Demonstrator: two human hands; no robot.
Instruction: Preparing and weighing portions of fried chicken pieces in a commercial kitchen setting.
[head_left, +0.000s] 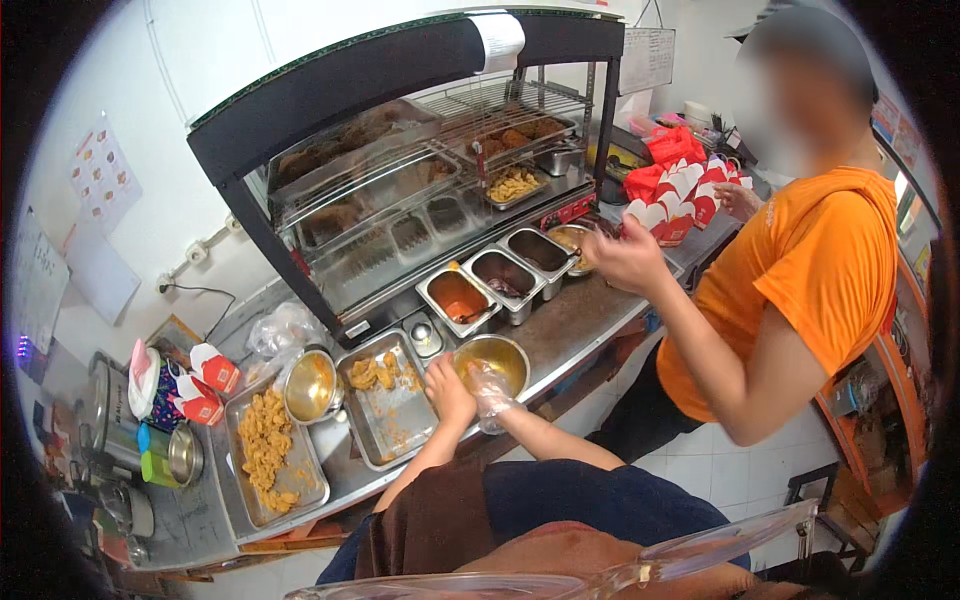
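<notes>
My left hand (pixel 450 392) grips the near left side of a steel mixing bowl (pixel 505 352) with yellowish residue inside. My right hand (pixel 492 398), in a clear plastic glove, reaches into that bowl, its fingers partly hidden and hard to make out. Left of the bowl lies a steel tray (pixel 395 425) with a few golden fried pieces (pixel 372 373) and crumbs. Further left, another steel bowl (pixel 308 390) sits beside a second tray (pixel 305 470) heaped with fried pieces (pixel 265 445).
A glass display warmer (pixel 220 150) stands behind steel sauce containers (pixel 458 298) on the counter (pixel 560 335). At right, a person in orange (pixel 780 290) has hands raised near red-and-white cartons (pixel 680 210). Smaller cartons (pixel 205 390), plastic bags (pixel 280 330) and containers crowd the left.
</notes>
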